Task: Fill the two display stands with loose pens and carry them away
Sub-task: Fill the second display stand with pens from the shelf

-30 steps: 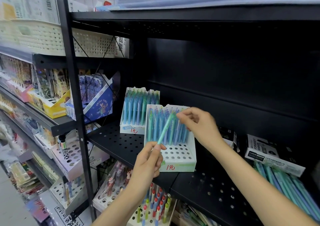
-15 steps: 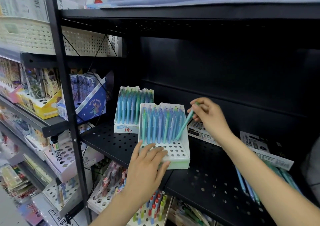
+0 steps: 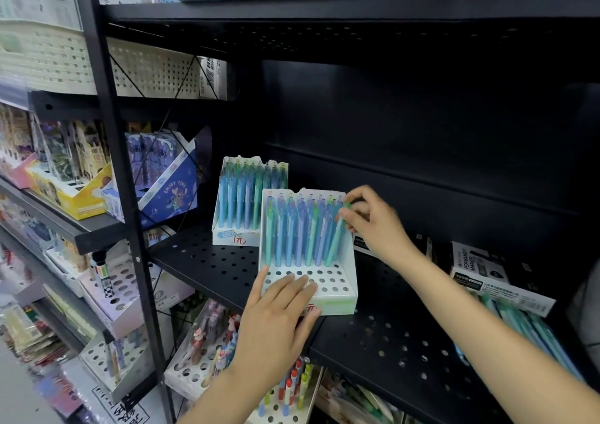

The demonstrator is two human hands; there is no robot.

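Left hand (image 3: 276, 316): fingers flat, pressing the front of the near stand (image 3: 337, 297).
Right hand (image 3: 373, 220): pinches a green pen (image 3: 336, 245) standing in the near stand's right end.
Far stand (image 3: 233, 235): behind-left, full, on the black shelf (image 3: 211, 264).
Loose pens (image 3: 526, 329): right, on the shelf.

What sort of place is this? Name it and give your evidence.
Most likely a stationery shop aisle: black perforated shelving, white pen display stands with handwritten price marks, and boxed markers stocked alongside.
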